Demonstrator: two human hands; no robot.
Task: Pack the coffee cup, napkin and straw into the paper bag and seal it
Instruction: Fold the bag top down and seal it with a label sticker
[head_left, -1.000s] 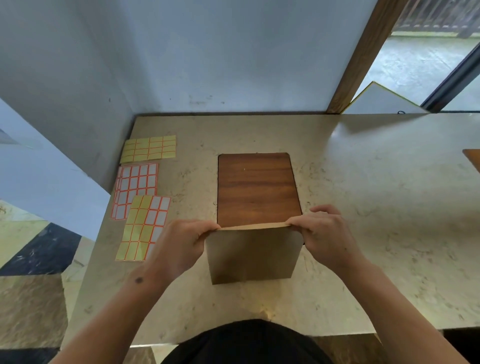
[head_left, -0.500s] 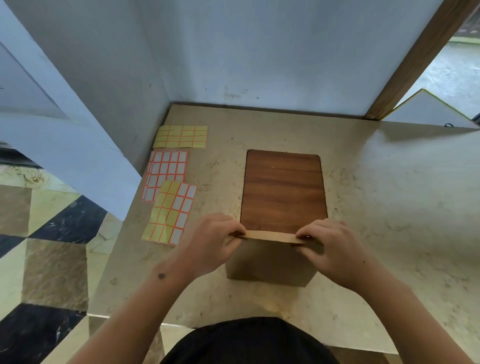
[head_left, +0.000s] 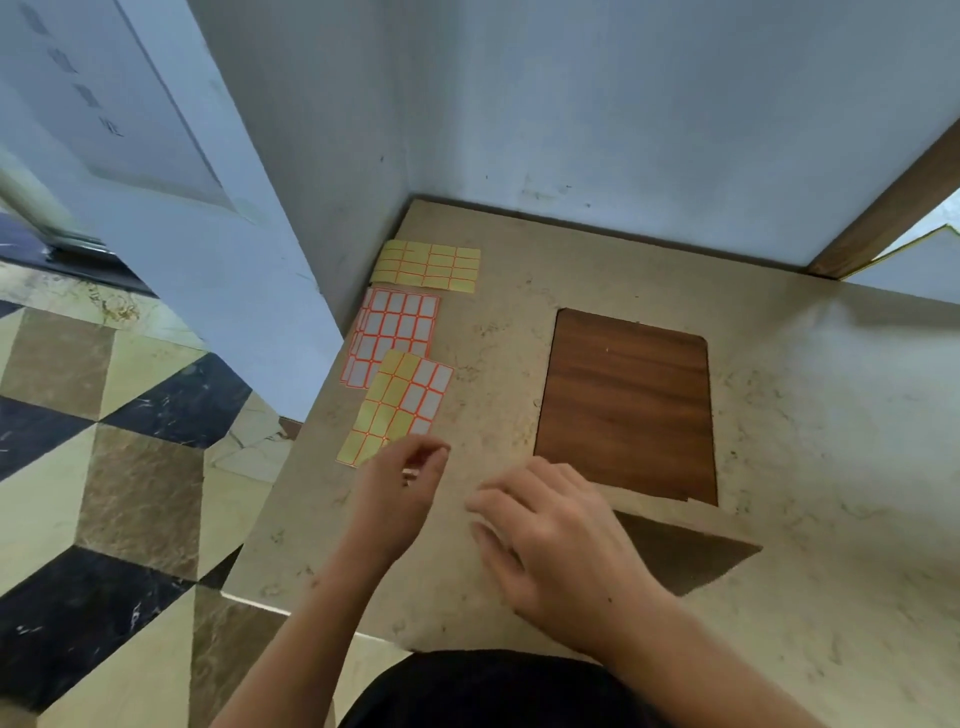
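The beige marbled stone table has a dark brown rectangular wooden inset panel at its middle. The brown paper bag stands at the near edge, mostly hidden under the right hand, whose loosely spread fingers rest on its top. The left hand hangs over the nearest yellow-and-white label sheet, fingertips pinched together; whether they grip anything is unclear.

Paper bag mostly hidden behind right hand (contents unseen); fold perhaps pressed.

Brown paper bag on marble counter, top folded shut, partly hidden; contents not visible.
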